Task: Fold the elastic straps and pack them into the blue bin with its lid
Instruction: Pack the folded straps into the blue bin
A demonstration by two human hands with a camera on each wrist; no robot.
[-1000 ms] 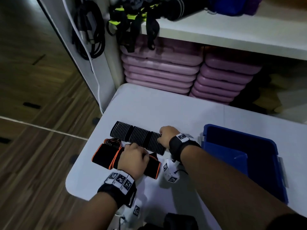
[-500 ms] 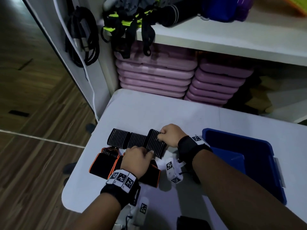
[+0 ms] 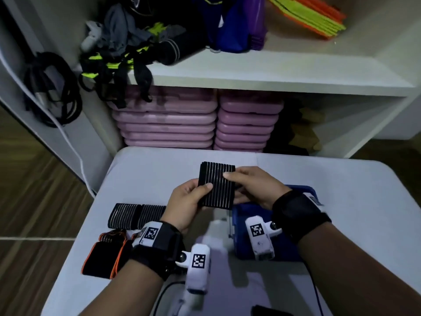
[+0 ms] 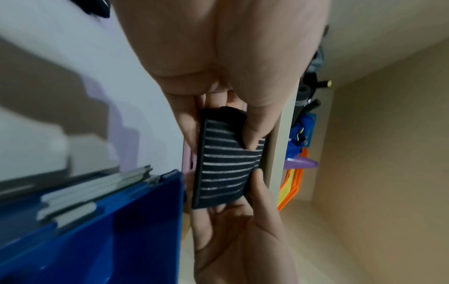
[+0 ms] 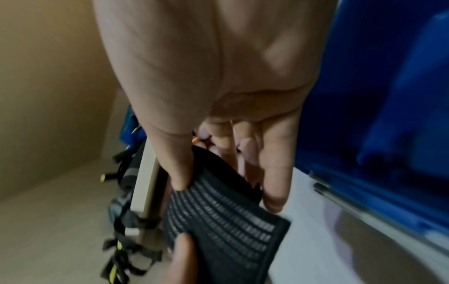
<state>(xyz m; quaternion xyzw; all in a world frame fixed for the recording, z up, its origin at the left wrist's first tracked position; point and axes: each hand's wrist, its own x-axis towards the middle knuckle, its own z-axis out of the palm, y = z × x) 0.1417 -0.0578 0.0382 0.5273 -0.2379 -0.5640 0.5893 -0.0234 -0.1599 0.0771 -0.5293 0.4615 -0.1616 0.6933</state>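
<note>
A folded black elastic strap with thin white stripes [image 3: 216, 185] is held up above the table between both hands. My left hand [image 3: 186, 204] pinches its left edge, thumb on the front. My right hand [image 3: 252, 185] pinches its right edge, thumb on top. The same strap [image 4: 226, 163] fills the left wrist view, and the right wrist view shows it [image 5: 226, 226] under my right thumb. Two more striped straps [image 3: 136, 215] lie on the table at the left. The blue bin [image 3: 241, 224] sits just under my right wrist, mostly hidden by it.
Black pads with orange edging [image 3: 102, 258] lie at the table's [image 3: 159, 169] front left. Pink stacked cases [image 3: 168, 119] fill the shelf behind the table. Dark straps [image 3: 114, 71] hang off the upper shelf. Coiled cables [image 3: 54, 90] hang at the left.
Both hands have lifted one striped strap off the row on the table and now hold it up, folded. The head view has tilted upward.
</note>
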